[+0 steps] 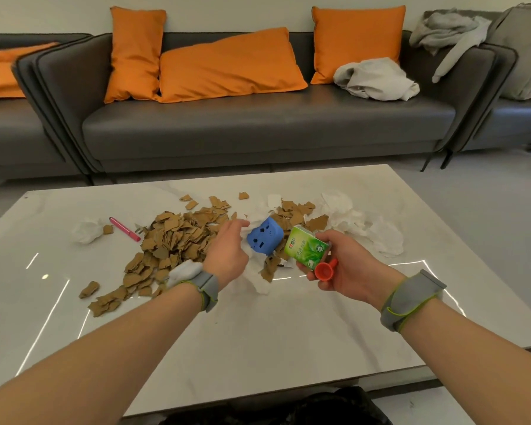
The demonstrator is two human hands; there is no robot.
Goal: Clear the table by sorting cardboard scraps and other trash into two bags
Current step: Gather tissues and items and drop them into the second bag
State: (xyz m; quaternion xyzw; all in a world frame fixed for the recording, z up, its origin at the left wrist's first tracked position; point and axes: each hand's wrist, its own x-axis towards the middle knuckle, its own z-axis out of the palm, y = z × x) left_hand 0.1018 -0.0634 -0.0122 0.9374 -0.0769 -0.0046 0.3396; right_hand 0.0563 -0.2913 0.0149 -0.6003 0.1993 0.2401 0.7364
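A heap of brown cardboard scraps [172, 240] covers the middle of the white marble table [258, 332]. Among them lies a blue plastic block [262, 237] on crumpled white tissue [365, 222]. My left hand [227, 253] hovers just left of the blue block, fingers spread and reaching toward it, holding nothing. My right hand [341, 265] grips a green tissue packet [305, 250] and a small red cap [325, 271] together. A black bag [304, 409] shows at the table's near edge.
A pink pen [124, 230] and a tissue ball [86, 231] lie at the left of the heap. Behind the table stands a grey sofa [258, 127] with orange cushions and grey clothes.
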